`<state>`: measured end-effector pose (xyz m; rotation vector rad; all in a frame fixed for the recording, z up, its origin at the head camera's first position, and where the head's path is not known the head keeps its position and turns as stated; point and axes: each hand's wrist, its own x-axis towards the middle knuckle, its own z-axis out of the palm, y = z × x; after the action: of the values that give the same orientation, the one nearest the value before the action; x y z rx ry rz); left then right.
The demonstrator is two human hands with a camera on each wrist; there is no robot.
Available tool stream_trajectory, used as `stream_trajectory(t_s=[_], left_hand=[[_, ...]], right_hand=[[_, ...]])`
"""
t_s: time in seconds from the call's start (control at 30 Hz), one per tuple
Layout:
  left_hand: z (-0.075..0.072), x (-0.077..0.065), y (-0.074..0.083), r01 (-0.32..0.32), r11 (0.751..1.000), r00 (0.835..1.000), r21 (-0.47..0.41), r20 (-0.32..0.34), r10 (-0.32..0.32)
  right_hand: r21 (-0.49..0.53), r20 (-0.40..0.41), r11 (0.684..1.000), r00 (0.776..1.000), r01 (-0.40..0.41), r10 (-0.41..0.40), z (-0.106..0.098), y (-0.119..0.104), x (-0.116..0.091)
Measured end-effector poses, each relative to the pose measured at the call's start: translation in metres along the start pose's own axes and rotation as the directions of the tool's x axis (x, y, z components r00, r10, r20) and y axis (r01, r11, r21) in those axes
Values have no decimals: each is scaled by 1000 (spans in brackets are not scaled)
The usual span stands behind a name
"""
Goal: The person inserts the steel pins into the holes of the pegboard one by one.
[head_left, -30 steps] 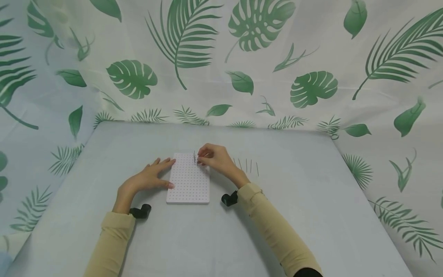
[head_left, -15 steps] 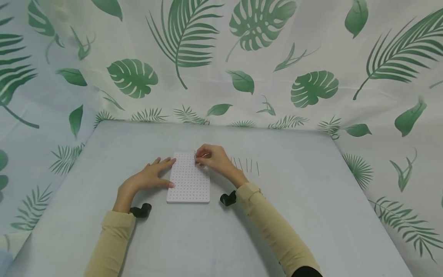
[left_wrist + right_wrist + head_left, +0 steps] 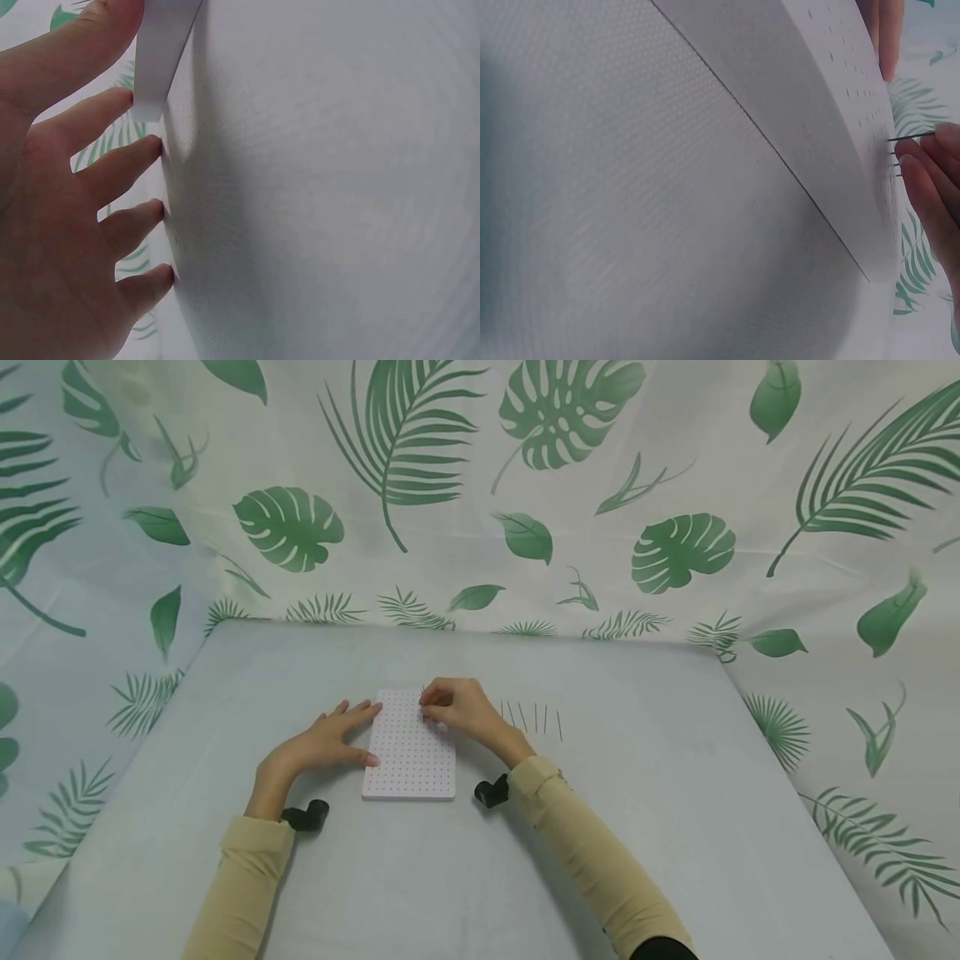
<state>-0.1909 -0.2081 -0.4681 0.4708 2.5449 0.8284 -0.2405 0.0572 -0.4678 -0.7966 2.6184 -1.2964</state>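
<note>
A white board [image 3: 408, 768] with rows of small holes lies flat on the table. My left hand [image 3: 322, 743] has its fingers spread, thumb and fingertips at the board's left edge; in the left wrist view, the thumb [image 3: 97, 30] lies against the board's side [image 3: 161, 52]. Over the far right part of the board, my right hand [image 3: 461, 706] pinches a thin dark pin [image 3: 911, 137] between thumb and fingertips. The pin's end meets the holed face in the right wrist view. Beside it, other thin pins [image 3: 898, 165] stick out of the board, partly hidden by the fingers.
Several thin dark pins [image 3: 536, 718] lie in a row on the table [image 3: 637, 793], right of the board. Black wrist-worn pieces [image 3: 307, 816] show below both wrists. Leaf-patterned cloth [image 3: 570, 527] hangs behind the table's far edge.
My right hand has shifted slightly left over the board, its fingertips now covering most of the standing pins. The left hand and the board stay in place.
</note>
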Motion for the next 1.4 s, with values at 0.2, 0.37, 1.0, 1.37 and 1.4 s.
stream_trajectory(t_s=[0.2,0.37,1.0,1.37,1.4], left_hand=[[-1,-1,0,-3,1000,1000,-8,5,3],[-1,0,-1,-11,1000,1000,-10,9,11],[-1,-2,1,-13,1000,1000,-5,2,13],[0,-2,3,-14,1000,1000,-14,-1,14],[0,-2,3,-12,1000,1000,-15,1,12]], right_hand=[[-22,0,1000,1000,1,0,0,-2,1],[-20,5,999,1000,-27,27,0,-3,2],[-78,6,997,1000,-4,5,1,2,-3],[-106,22,994,1000,-6,9,-6,4,-7],[-111,22,994,1000,-7,10,-8,4,-8]])
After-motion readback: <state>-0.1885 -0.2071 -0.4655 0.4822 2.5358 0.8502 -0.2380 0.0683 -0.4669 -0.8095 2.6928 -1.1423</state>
